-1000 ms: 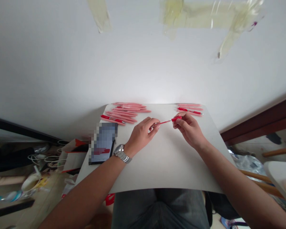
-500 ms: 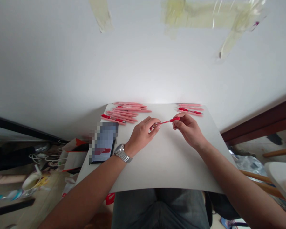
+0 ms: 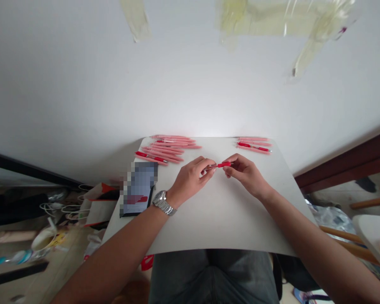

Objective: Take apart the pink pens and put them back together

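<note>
Over the middle of the white table, my left hand pinches the clear barrel end of a red pen, mostly covered by the fingers. My right hand has thumb and fingertips closed on the pen's red grip section, whose thin tip points right. The grip section meets the barrel at the left fingertips; whether the two parts are joined cannot be made out. Several pink pens lie in a pile at the back left, a red pen among them. Another red pen lies with a few pink pens at the back right.
A tablet or phone with a blurred screen lies at the left of the white table. Behind the table rises a white wall with yellowed tape. On the right stands a white chair or stool; clutter covers the floor at left.
My right hand has moved left with the red grip section, up to my left fingertips. The thin red refill that showed between the hands is now covered. My left hand has barely moved.
</note>
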### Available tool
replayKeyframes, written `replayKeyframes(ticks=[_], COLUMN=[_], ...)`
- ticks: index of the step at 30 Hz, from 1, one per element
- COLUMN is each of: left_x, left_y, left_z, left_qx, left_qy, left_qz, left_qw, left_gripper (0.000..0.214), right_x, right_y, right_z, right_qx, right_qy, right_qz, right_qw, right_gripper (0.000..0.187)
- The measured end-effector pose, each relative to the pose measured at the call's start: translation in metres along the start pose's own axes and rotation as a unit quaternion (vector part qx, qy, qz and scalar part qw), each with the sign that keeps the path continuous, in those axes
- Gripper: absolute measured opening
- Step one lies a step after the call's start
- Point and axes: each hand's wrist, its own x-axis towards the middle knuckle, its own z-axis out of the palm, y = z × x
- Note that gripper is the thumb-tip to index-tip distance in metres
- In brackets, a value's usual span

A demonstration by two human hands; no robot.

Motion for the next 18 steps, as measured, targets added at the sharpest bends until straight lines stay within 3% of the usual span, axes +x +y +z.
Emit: replayKeyframes(ticks=[18], left_x=[-0.0002], left_y=[-0.0002], left_z=[0.0014], left_qx=[-0.024], left_qy=[-0.015], left_qz=[0.006], left_qw=[1.000], left_gripper=[0.016], right_x=[-0.0008], right_y=[0.0002], right_z=[0.0031], right_qx=[-0.026], right_qy=[-0.004], right_qz=[0.025], right_qw=[0.999], right_gripper=[0.027])
